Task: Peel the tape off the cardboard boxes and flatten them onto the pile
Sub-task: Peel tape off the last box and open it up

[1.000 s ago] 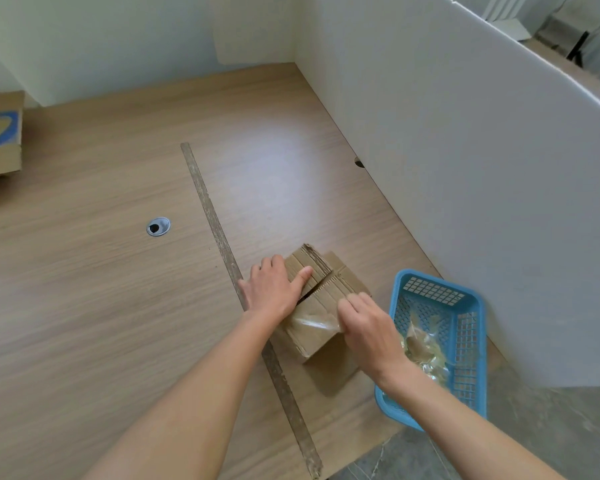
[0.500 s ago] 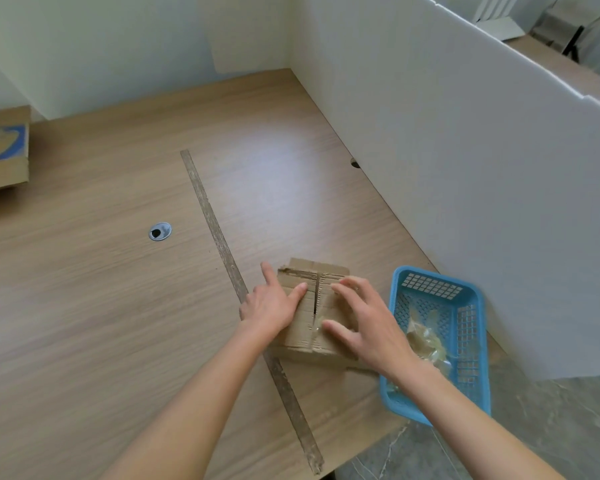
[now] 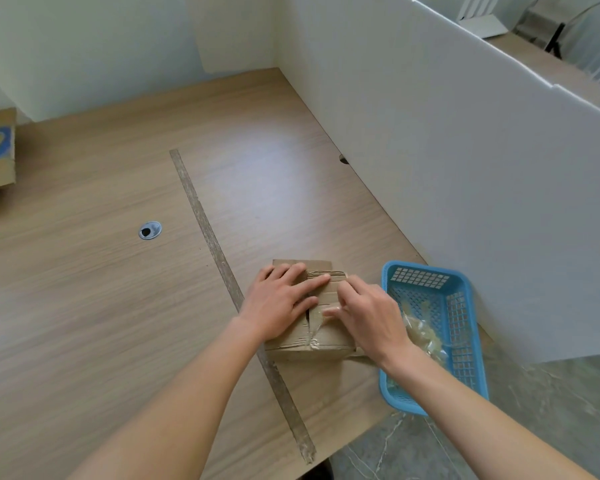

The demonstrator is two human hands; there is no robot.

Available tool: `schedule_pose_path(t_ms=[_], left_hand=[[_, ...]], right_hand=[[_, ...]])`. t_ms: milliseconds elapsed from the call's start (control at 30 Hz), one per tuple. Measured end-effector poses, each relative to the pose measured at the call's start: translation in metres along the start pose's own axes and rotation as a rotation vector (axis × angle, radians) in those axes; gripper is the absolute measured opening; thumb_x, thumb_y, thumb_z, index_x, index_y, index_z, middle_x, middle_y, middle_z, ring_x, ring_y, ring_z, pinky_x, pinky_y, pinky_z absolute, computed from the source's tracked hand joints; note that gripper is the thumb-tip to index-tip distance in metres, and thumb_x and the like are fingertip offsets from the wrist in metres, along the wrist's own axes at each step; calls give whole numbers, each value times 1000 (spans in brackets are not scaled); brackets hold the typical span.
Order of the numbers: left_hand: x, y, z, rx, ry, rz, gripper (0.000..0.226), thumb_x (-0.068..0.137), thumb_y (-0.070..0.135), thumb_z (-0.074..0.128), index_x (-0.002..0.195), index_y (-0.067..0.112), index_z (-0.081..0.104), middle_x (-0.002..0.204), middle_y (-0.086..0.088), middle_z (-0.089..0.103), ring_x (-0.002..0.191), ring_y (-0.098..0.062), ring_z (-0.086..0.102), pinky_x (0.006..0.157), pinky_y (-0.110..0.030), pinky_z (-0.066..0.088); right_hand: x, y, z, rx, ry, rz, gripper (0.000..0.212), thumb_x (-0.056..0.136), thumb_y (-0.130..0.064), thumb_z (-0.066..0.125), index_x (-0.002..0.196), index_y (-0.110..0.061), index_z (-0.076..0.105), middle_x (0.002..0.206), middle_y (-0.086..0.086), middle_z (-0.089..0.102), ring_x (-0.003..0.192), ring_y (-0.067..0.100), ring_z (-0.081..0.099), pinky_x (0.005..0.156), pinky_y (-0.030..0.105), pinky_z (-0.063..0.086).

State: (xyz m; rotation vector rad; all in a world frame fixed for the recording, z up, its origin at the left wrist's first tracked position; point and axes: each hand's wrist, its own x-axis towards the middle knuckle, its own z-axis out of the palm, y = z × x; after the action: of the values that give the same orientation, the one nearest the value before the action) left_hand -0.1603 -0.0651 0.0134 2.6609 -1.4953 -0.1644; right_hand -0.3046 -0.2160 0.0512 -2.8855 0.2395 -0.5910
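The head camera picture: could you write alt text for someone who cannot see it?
Two bare hands work on a small cardboard box on a wooden table: the left hand presses flat on top while the right hand picks at clear tape along its seam. A blue plastic basket holding crumpled tape sits to the right, beside a white partition.
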Motion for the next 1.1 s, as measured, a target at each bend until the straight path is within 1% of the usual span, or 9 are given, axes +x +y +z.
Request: schedule_pose_path(t_ms=[100, 233, 433, 567, 667, 800, 900, 1000, 1100], left_hand=[[7, -8, -5, -87, 26, -305, 57, 100, 68, 13, 155, 54, 15, 151, 3, 43, 133, -20, 41, 103, -42, 29], [6, -28, -10, -36, 19, -343, 61, 98, 69, 14, 156, 53, 17, 149, 5, 45, 132, -20, 44, 99, -45, 34], [5, 5, -3, -25, 90, -464, 56, 102, 64, 25, 156, 46, 26, 139, 5, 49, 122, -20, 48, 90, -42, 35], [4, 2, -4, -44, 87, -482, 56, 103, 63, 26, 155, 45, 26, 140, 5, 49, 121, -20, 48, 88, -42, 34], [4, 0, -5, -64, 89, -497, 56, 103, 63, 26, 155, 45, 26, 140, 6, 48, 123, -20, 46, 88, -42, 35], [3, 0, -5, -90, 99, -515, 56, 102, 64, 27, 155, 45, 27, 141, 5, 48, 124, -20, 46, 86, -41, 33], [3, -3, -4, -105, 101, -531, 57, 102, 65, 27, 155, 45, 27, 142, 5, 49, 125, -20, 46, 86, -42, 33], [4, -4, -2, -120, 110, -535, 57, 101, 65, 27, 155, 45, 28, 143, 5, 48, 126, -20, 45, 86, -42, 32], [3, -3, 1, -148, 111, -527, 57, 101, 64, 27, 155, 45, 28, 143, 5, 48, 126, -20, 45, 86, -41, 30]], right_hand=[[-17, 6, -9, -13, 92, 40, 39, 79, -7, 83, 70, -14, 47, 66, -1, 45, 52, 19, 38, 50, 30, 32], [-47, 32, -25, 233, -98, 134, 20, 91, -31, 73, 97, -21, 57, 93, -13, 53, 73, 7, 58, 57, 20, 45], [-41, 6, -2, 324, -250, 115, 62, 94, -48, 65, 147, -26, 42, 142, -13, 43, 118, 0, 51, 96, 16, 44], [-18, -6, 14, 104, -138, 67, 59, 77, -45, 83, 128, -25, 63, 128, -4, 59, 111, 17, 57, 85, 32, 52], [-13, 4, 17, 70, -54, 17, 25, 75, -26, 88, 95, -25, 73, 101, -7, 66, 83, 17, 60, 59, 29, 48], [-23, 14, 14, 133, -85, -9, 20, 75, -8, 85, 78, -20, 69, 82, -9, 63, 71, 16, 57, 52, 25, 40], [-43, 36, 2, 340, -177, 170, 11, 87, -15, 78, 82, -19, 69, 84, -12, 63, 80, 10, 59, 68, 37, 54], [-54, 63, -21, 346, -148, 342, 10, 83, -28, 80, 84, -32, 71, 91, -22, 68, 109, 6, 59, 100, 42, 38], [-49, 83, -48, 331, -36, 458, 13, 80, -35, 83, 85, -42, 72, 96, -26, 69, 115, -1, 55, 102, 44, 31]])
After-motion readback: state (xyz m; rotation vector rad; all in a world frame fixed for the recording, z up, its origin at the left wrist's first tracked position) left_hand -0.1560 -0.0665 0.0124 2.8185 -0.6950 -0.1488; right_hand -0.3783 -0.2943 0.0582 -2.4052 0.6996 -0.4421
